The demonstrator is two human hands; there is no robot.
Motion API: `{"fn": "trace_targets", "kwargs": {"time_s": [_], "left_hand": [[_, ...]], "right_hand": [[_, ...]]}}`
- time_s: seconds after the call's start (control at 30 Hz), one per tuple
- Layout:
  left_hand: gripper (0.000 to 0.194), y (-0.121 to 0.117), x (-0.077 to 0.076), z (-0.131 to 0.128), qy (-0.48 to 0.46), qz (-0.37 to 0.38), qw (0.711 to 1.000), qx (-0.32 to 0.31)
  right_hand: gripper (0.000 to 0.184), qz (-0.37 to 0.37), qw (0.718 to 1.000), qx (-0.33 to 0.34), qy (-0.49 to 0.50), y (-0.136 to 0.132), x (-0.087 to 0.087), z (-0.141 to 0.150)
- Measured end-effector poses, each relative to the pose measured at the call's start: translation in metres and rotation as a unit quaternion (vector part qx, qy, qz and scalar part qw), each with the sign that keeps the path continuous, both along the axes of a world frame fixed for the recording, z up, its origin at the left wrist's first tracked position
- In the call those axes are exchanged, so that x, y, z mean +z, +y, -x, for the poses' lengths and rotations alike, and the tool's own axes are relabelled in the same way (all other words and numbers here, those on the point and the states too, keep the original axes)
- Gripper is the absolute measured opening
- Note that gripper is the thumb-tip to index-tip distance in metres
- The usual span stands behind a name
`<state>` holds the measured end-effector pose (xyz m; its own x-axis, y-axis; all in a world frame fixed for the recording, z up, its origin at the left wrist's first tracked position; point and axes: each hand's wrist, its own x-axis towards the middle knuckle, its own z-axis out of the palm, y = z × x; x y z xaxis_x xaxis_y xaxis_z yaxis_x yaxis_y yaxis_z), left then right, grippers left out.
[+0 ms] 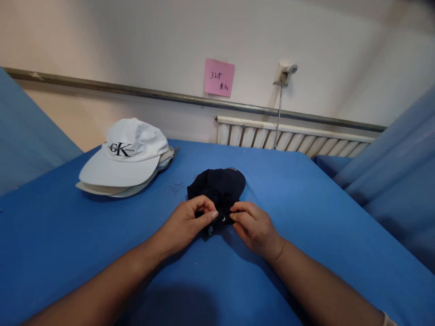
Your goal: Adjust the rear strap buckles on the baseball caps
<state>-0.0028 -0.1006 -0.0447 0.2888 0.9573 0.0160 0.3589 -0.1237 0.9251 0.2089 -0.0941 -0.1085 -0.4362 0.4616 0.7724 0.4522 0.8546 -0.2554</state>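
Note:
A black baseball cap [217, 183] lies on the blue-covered table, its brim pointing away to the back right and its rear side toward me. My left hand [193, 217] pinches the cap's back edge between thumb and fingers. On the other side, my right hand [256, 226] has its fingertips closed on the cap's rear right edge. Between the two hands shows a small shiny metal ring or buckle [223, 218] on the black cloth. The fingertips hide part of the strap area.
A stack of caps with a white cap [132, 140] on top sits at the back left of the table [285, 181]. Behind are a radiator [258, 133], a metal rail [163, 95], a pink note [219, 78] and a plugged socket [283, 74]. Blue curtains [401, 181] hang at both sides.

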Motion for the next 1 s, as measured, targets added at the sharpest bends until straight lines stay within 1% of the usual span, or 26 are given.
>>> {"fn": "trace_targets", "kwargs": {"time_s": [0.13, 0.27, 0.43, 0.67, 0.8, 1.0], "left_hand": [[0.012, -0.002, 0.001, 0.002, 0.088, -0.076, 0.993, -0.021], [0.012, -0.001, 0.0, 0.006, 0.173, -0.175, 0.969, -0.028], [0.01, 0.002, -0.002, 0.01, 0.223, -0.259, 0.939, -0.041], [0.011, -0.001, -0.001, 0.009, 0.236, -0.332, 0.911, -0.065], [0.013, 0.0, 0.0, 0.009, 0.256, -0.345, 0.9, -0.081], [0.016, 0.001, -0.001, 0.011, 0.255, -0.352, 0.895, -0.101]], "right_hand": [[0.019, 0.006, 1.0, -0.002, 0.0, 0.001, -0.001, -0.001], [0.018, 0.025, 1.0, -0.007, -0.001, 0.002, -0.001, -0.002], [0.02, 0.038, 0.999, -0.007, 0.008, 0.004, -0.002, -0.003], [0.02, 0.04, 0.999, -0.003, 0.003, 0.002, -0.001, -0.002], [0.021, 0.034, 0.999, -0.006, 0.007, 0.001, 0.0, -0.001], [0.02, 0.025, 1.0, -0.002, 0.005, 0.0, 0.002, -0.001]]}}
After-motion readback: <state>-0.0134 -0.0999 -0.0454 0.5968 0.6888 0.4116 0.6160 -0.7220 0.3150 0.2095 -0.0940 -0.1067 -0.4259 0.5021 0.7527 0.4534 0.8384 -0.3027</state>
